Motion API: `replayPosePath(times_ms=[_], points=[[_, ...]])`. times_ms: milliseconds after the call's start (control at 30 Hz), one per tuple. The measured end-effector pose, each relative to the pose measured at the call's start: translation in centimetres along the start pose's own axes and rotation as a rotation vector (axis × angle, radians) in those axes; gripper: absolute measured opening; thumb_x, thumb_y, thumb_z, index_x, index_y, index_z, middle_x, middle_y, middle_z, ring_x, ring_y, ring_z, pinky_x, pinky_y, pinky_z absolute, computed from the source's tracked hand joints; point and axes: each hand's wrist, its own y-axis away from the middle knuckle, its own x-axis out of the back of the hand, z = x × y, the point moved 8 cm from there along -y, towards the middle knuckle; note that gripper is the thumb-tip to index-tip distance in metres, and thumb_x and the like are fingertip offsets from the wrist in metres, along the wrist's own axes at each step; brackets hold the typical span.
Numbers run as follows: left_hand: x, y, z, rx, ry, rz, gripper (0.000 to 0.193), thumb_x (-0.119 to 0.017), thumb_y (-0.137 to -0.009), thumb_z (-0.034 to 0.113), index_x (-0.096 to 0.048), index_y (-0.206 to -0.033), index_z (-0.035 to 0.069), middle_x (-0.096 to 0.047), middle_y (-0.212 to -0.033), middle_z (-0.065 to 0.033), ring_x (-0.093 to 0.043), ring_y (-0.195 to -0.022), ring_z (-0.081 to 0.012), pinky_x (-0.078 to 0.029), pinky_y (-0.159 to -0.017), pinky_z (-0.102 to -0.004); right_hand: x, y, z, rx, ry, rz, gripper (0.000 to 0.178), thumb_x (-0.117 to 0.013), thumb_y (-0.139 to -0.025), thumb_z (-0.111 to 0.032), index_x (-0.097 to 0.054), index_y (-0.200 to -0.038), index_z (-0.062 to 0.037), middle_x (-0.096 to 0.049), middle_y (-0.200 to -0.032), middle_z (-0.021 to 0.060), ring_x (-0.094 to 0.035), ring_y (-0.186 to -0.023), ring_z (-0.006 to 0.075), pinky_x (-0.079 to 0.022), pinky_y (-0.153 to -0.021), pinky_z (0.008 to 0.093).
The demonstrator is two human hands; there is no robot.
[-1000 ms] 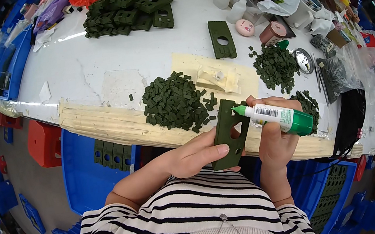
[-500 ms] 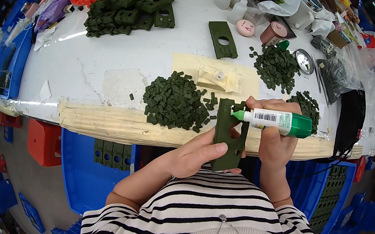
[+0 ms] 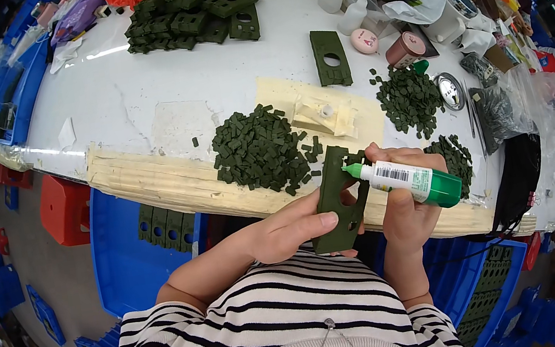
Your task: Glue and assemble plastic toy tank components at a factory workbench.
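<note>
My left hand (image 3: 292, 229) is closed on a dark green plastic plate (image 3: 330, 201) with round holes, held tilted just off the table's near edge. In my right hand (image 3: 406, 208) is a white and green glue bottle (image 3: 406, 179), lying nearly level. Its green nozzle meets the upper part of the plate, close to a small notch. Beyond the plate lies a heap of small dark green pieces (image 3: 256, 149). Two more heaps of small green pieces (image 3: 409, 99) lie to the right. Fingers behind the plate are mostly hidden.
A cream-coloured fixture (image 3: 323, 121) sits on the table, and another green plate (image 3: 331, 59) lies behind it. More plates (image 3: 191, 15) are stacked at the back. Tweezers and a round metal tin (image 3: 449, 91) lie right. Blue bins (image 3: 141, 263) and a red stool (image 3: 64, 210) stand below.
Almost nothing differs. Both hands keep their grips, and the nozzle stays at the same spot on the plate.
</note>
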Motion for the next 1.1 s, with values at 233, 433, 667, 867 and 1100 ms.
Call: replayPosePath(times_ms=[233,433,667,867,1100], points=[[0.3,0.0,-0.5,-0.01,0.032,0.041,0.076,-0.043,-0.087,0.047,-0.011,-0.137,-0.002,-0.048,-0.109,-0.0171,-0.06,-0.089,-0.0245,-0.053,-0.076,-0.0334,0.2,0.1,0.4,-0.054,-0.02,0.032,0.044,-0.065,-0.082,-0.033,-0.045,-0.101,0.001,-0.057,-0.097,0.0179,-0.06,-0.094,0.0282,-0.046,-0.09,0.0437],[0.1,0.1,0.2,-0.032,0.12,0.022,0.073,-0.044,-0.087,0.042,-0.013,-0.137,-0.001,-0.048,-0.108,-0.0164,-0.056,-0.089,-0.0214,-0.052,-0.081,-0.0379,1.2,0.1,1.0,-0.123,-0.194,0.171,0.049,-0.056,-0.085,-0.045,-0.04,-0.099,-0.0008,-0.051,-0.092,0.0141,-0.059,-0.09,0.0256,-0.05,-0.084,0.0463],[0.1,0.3,0.5,-0.048,0.042,0.069,0.07,-0.044,-0.086,0.04,-0.017,-0.136,-0.001,-0.047,-0.107,-0.0163,-0.054,-0.09,-0.0194,-0.052,-0.08,-0.0369,1.2,-0.2,0.4,-0.051,-0.136,0.146,0.046,-0.054,-0.087,-0.043,-0.041,-0.1,-0.0012,-0.052,-0.092,0.0147,-0.055,-0.089,0.0225,-0.053,-0.081,0.0473],[0.1,0.2,0.4,-0.053,-0.044,0.086,0.075,-0.045,-0.084,0.043,-0.016,-0.137,-0.002,-0.048,-0.106,-0.0175,-0.055,-0.091,-0.0205,-0.053,-0.079,-0.0373,1.1,-0.3,0.1,-0.021,-0.095,0.139,0.046,-0.053,-0.087,-0.043,-0.041,-0.1,-0.0008,-0.053,-0.091,0.0152,-0.055,-0.089,0.0221,-0.053,-0.08,0.0466],[-0.1,0.4,0.6,-0.12,-0.036,-0.015,0.047,-0.038,-0.093,0.026,-0.027,-0.128,-0.004,-0.045,-0.111,-0.0147,-0.046,-0.106,-0.0206,-0.045,-0.09,-0.0375,1.0,-0.2,0.1,-0.02,-0.085,0.151,0.048,-0.054,-0.086,-0.044,-0.041,-0.101,-0.0006,-0.053,-0.092,0.0149,-0.056,-0.088,0.0221,-0.054,-0.08,0.0452]])
